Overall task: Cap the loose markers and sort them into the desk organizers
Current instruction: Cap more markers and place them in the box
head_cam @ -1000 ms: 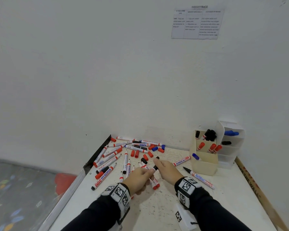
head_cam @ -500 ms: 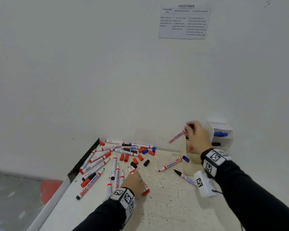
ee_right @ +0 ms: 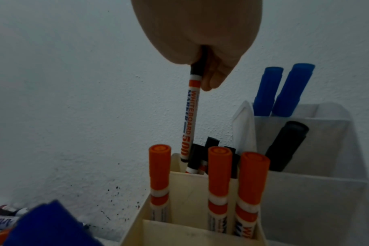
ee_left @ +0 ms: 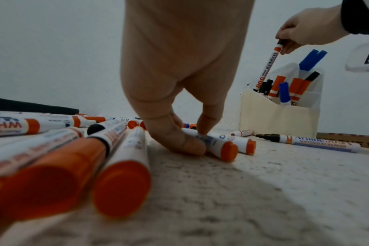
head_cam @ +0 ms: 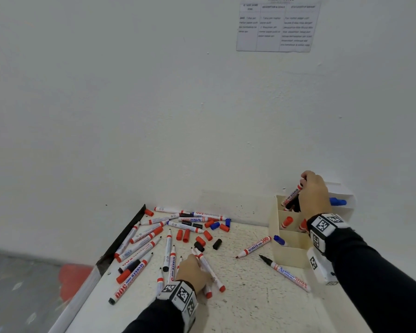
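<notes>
My right hand holds a black-capped whiteboard marker by its cap. The marker stands nearly upright, its lower end inside the back compartment of the cream organizer, among other black-capped markers. Red-capped markers fill the middle compartment. My left hand pinches a red-ended marker lying on the table. Many loose markers and several red caps, black caps and blue caps lie scattered at the back left.
A translucent white organizer with blue and black markers stands behind the cream one, against the wall. Two uncapped markers, red-tipped and black-tipped, lie in front of it. A black strip edges the table's left side.
My right hand carried the black-capped marker from the table's middle up to the cream organizer and tipped it upright into the back compartment. My left hand stayed low by the pile, on a marker.
</notes>
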`<state>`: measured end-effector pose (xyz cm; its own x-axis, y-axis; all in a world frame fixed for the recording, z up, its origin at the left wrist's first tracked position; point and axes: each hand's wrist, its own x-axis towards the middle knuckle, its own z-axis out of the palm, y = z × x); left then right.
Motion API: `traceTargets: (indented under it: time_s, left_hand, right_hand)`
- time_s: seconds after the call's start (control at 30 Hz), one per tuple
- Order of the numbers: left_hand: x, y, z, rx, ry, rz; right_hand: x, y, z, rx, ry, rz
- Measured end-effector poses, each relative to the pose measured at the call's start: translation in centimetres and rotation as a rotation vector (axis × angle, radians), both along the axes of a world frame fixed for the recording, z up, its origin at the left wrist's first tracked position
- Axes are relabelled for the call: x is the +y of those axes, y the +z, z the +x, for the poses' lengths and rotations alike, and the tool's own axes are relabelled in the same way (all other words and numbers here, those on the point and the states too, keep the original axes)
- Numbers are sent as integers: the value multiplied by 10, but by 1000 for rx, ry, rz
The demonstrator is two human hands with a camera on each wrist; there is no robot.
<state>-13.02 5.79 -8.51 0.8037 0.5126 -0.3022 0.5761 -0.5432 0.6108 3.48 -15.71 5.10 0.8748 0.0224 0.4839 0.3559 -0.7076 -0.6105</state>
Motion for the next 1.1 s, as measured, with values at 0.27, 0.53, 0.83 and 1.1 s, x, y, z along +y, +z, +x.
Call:
traceTargets:
  time_s: [0.27, 0.53, 0.83, 1.1]
  left_hand:
    - [5, 4, 0, -5, 106, -101]
    - [18, 8, -7, -178, 182, -261]
    - [32, 20, -20, -350, 243, -250]
    - [49, 23, -36, -344, 209, -180]
  right_hand:
    - [6, -19, 19, -69, -28, -147]
    - [16, -41, 22, 332, 5, -546]
    - [81, -31, -26, 321, 429, -334]
    - [151, -103, -66, 593, 712, -735]
